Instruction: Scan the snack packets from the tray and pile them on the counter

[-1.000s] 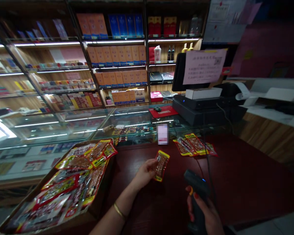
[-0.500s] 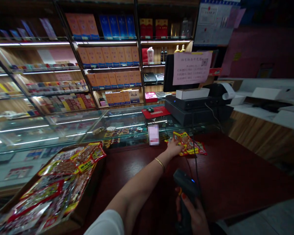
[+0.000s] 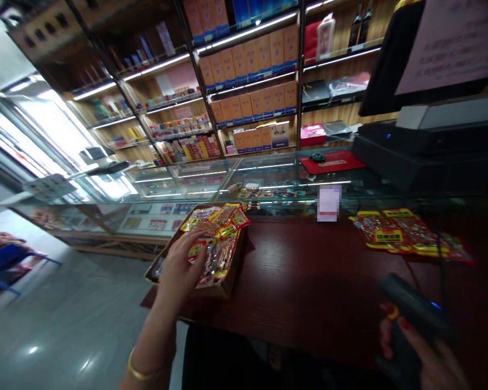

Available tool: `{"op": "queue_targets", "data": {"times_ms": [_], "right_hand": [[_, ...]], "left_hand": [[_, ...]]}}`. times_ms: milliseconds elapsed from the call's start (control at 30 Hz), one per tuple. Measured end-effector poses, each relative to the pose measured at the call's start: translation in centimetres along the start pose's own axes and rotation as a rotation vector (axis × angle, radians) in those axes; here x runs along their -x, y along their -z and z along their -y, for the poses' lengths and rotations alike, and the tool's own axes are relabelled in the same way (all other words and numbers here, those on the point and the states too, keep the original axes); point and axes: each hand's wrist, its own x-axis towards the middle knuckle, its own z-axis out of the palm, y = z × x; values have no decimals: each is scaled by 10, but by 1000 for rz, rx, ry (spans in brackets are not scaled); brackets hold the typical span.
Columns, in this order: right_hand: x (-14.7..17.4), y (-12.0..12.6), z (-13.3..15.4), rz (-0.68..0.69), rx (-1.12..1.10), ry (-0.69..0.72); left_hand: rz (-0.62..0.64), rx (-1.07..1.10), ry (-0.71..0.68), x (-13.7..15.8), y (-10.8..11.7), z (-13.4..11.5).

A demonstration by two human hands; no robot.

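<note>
My left hand (image 3: 184,266), a gold bangle on its wrist, reaches over an open cardboard box (image 3: 223,287) of snack packets. Its fingers are apart above the packets (image 3: 225,219), which are shiny with red and yellow edges; whether the fingertips touch one I cannot tell. In my right hand (image 3: 415,346) is a black handheld barcode scanner (image 3: 415,309) with a lit blue light, its handle wrapped by the fingers. Beyond the scanner, several similar snack packets (image 3: 398,233) lie overlapping on the dark red wooden counter (image 3: 293,271).
A glass display case (image 3: 268,173) runs along the counter's far side, with a red mouse pad (image 3: 337,161) on it. At the right stands a monitor (image 3: 386,59) with a pink paper. The scanner's cable (image 3: 441,260) crosses the packets. Shelves of boxes (image 3: 248,59) line the wall.
My left hand has left the packets on the counter and moved left to the box. The view has turned left. My right hand still holds the scanner.
</note>
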Motion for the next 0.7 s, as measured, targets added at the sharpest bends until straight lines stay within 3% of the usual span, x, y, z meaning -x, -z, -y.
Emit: {"op": "queue_targets", "data": {"times_ms": [67, 133, 233, 333, 600, 700], "right_hand": [[-2, 2, 0, 4, 10, -24], [-4, 4, -1, 9, 28, -9], [-5, 7, -2, 29, 75, 46], [-5, 8, -2, 71, 110, 82], [-1, 2, -5, 29, 66, 102], [5, -4, -1, 3, 70, 114]], "left_hand": [[67, -190, 99, 13, 11, 38], [180, -308, 160, 28, 14, 56], [362, -356, 182, 47, 12, 55], [439, -341, 151, 58, 13, 42], [304, -230, 15, 60, 28, 39], [57, -86, 88, 56, 39, 18]]}}
